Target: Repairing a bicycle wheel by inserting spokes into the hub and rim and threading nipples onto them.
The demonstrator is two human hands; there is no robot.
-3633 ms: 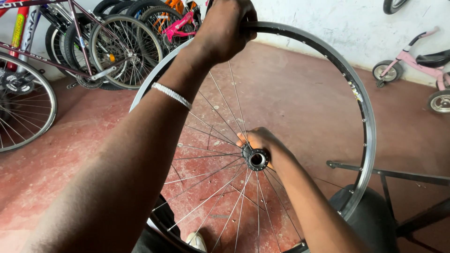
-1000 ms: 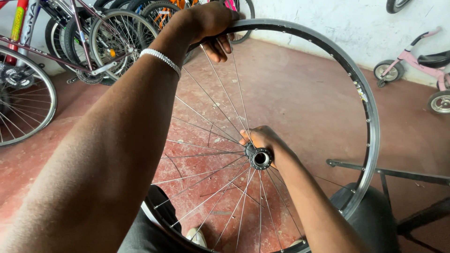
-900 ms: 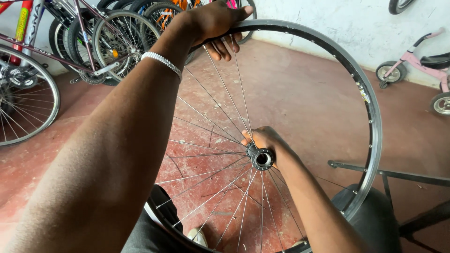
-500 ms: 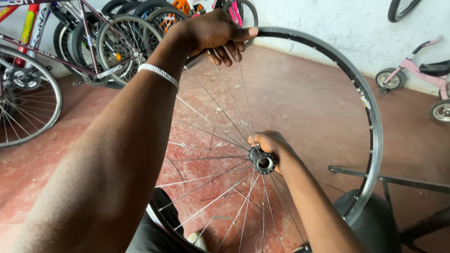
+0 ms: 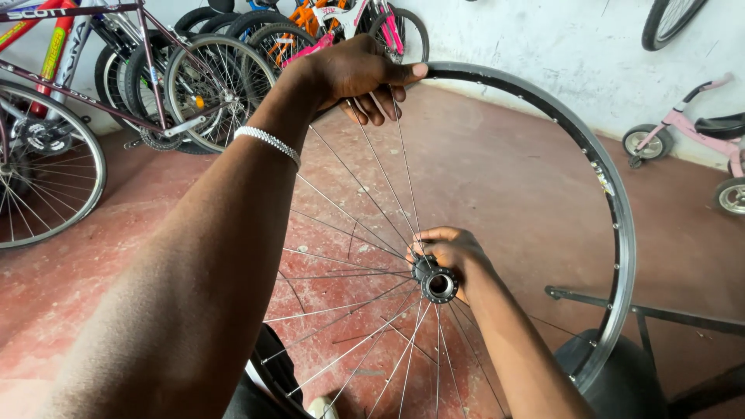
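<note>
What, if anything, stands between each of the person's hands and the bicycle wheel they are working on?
Nothing visible does. The left hand already grips the top of the wheel rim, and the right hand is closed around the hub, with spokes fanning between them.

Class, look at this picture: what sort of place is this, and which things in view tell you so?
Probably a bicycle repair workshop: parked bicycles line the wall, a pink tricycle stands by, and a bare spoked wheel is held in both hands.

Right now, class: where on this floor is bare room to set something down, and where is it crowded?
Bare red floor lies between the wheel rim and the pink tricycle. Another patch borders the parked bicycles. Crowded: the spokes around the hub, where the right hand sits.
</note>
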